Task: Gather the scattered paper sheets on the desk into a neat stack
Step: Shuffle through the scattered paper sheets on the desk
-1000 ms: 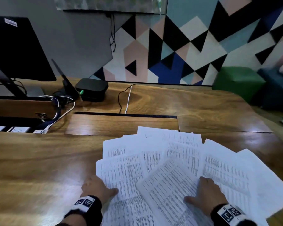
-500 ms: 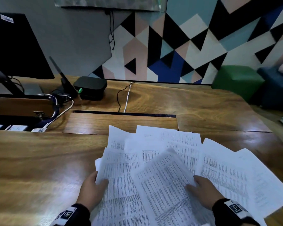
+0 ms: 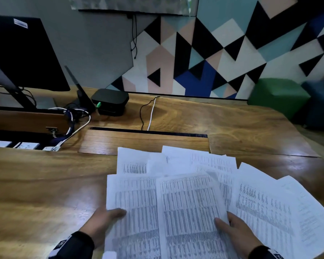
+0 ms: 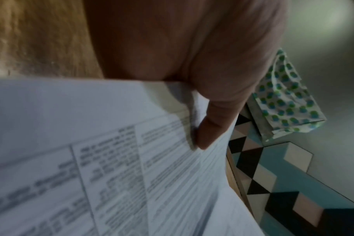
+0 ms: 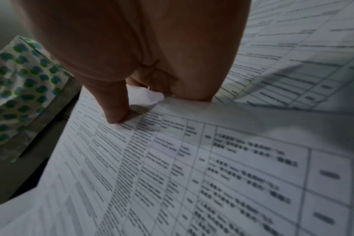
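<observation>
Wooden desk [image 3: 45, 193] under fanned paper sheets [image 3: 185, 202]; left hand [image 3: 101, 221], right hand [image 3: 234, 230] each pinch sheets; geometric wall panel [image 3: 232, 53] behind.

The person wears dark, nearly black long sleeves on both arms, reaching down to the wrists. The left sleeve [image 3: 77, 245] ends in a snug cuff, and a band [image 3: 61, 244] with white and black block markings wraps around that wrist. The right sleeve [image 3: 260, 253] carries a similar band [image 3: 273, 253], white with black square patterns, partly cut off by the lower edge of the head view. The left hand [image 3: 101, 224] and the right hand [image 3: 236, 234] are bare, with no gloves or rings showing.
</observation>
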Tool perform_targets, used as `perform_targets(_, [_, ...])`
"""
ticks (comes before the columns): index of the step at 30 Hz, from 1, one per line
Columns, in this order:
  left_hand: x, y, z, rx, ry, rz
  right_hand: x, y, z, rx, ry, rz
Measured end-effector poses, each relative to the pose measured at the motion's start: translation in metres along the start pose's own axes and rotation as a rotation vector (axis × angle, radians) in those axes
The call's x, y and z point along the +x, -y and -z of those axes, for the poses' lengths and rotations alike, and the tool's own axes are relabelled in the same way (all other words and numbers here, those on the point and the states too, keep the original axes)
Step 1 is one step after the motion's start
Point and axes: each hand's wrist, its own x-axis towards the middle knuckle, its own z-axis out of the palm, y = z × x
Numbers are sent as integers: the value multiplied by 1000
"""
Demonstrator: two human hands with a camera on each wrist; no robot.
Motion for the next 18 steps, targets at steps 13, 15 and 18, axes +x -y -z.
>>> perform_targets(13, [-26, -54, 52, -225, 181, -216, -7, -3, 17, 128, -181, -166])
perform_targets(15, [-42, -68, 67, -323, 311, -282, -4, -11, 18, 55, -214, -138])
perform_targets(18, [-46, -80, 86, -504, 304, -375, -3, -16, 14, -30, -207, -83])
